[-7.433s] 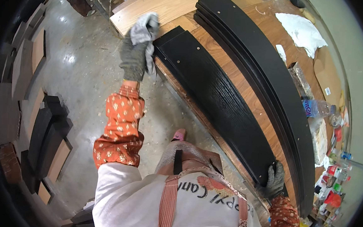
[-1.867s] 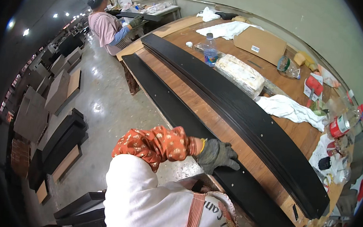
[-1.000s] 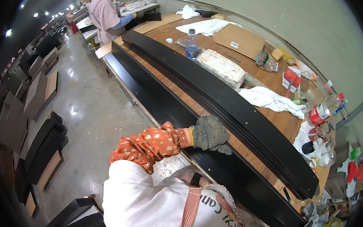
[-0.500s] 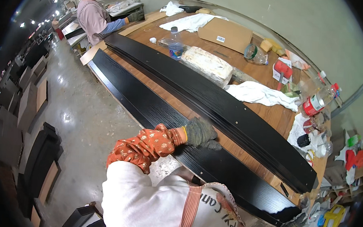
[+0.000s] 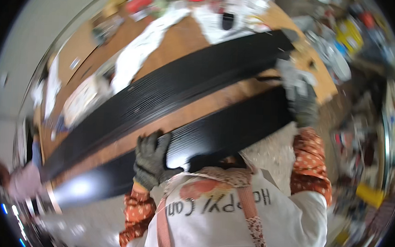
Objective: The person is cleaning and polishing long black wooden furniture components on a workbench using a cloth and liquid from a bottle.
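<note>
Two long black panels lie side by side on the wooden table. On the near black panel, with its grained top, rests my left hand in a dark grey knit glove. Its fingers are spread over the panel's edge. My right hand, gloved too, is at the right end of the same panel. Motion blurs its fingers, and a pale grey, cloth-like thing shows beside them; whether the hand grips it I cannot make out. Beyond a strip of bare wood lies the far black panel, with a curved outer edge.
Behind the panels on the table are a white cloth, a wrapped white block, a cardboard box and bottles. A co-worker stands at the far left end. Blurred clutter, including a yellow container, lies to the right.
The view has swung toward the right end of the table. My left hand, bunched on the panel before, now has its fingers spread. My right hand has come fully into view.
</note>
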`<state>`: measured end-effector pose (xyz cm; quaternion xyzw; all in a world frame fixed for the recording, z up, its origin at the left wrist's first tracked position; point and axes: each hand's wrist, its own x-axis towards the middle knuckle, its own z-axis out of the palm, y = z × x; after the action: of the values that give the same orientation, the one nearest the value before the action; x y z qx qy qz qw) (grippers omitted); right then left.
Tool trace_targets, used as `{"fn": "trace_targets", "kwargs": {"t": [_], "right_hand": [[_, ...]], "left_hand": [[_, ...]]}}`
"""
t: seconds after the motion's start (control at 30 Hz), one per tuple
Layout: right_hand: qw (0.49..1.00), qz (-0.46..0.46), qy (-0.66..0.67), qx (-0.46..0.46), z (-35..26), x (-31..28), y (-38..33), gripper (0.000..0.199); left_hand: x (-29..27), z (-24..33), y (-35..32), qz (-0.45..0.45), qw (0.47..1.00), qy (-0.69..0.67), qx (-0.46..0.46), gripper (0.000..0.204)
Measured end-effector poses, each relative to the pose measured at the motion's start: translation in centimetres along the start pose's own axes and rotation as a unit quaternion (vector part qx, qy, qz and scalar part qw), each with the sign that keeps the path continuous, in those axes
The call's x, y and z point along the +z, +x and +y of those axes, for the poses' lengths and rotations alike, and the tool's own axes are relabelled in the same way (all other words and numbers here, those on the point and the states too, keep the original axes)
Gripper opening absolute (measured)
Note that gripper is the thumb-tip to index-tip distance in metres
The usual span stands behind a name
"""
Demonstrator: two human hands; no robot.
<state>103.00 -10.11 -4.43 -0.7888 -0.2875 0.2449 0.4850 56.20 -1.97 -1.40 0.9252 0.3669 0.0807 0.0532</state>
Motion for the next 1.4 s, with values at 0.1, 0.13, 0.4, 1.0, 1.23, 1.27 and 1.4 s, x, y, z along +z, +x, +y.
{"fn": "trace_targets", "kwargs": {"t": [0.1,0.13,0.4,1.0,1.23,1.27,1.4], "right_hand": [[0.975,-0.15,0.049,-0.159,-1.9,7.2,-6.2,0.04],[0.93,-0.138,-0.084,-0.331,-3.0,8.9,-7.6,0.037],[0.903,-0.226,-0.327,-0.162,-9.9,5.2,0.0,0.054],[0.799,-0.174,-0.288,-0.498,-4.0,8.1,-10.6,0.037],[0.752,-0.343,-0.248,-0.505,-8.4,13.8,-9.6,0.045],[0.728,-0.305,-0.252,-0.559,-8.8,14.2,-9.6,0.045],[0.736,-0.334,-0.216,-0.548,-8.7,10.9,-5.4,0.052]], "left_hand": [[1.2,-0.6,-0.1,0.005,1.0,-0.024,0.003,0.105],[1.6,-1.0,-0.3,-0.004,1.0,-0.015,-0.004,0.103],[3.9,-3.1,-2.2,0.017,0.998,0.047,0.027,0.103],[5.7,-0.5,0.3,0.066,0.993,0.058,0.085,0.067],[6.2,1.4,1.5,0.013,0.954,-0.291,-0.074,0.069],[5.8,2.5,2.0,0.034,0.843,-0.499,-0.195,0.068],[3.3,8.8,4.7,0.287,0.738,-0.595,-0.137,0.059]]}}
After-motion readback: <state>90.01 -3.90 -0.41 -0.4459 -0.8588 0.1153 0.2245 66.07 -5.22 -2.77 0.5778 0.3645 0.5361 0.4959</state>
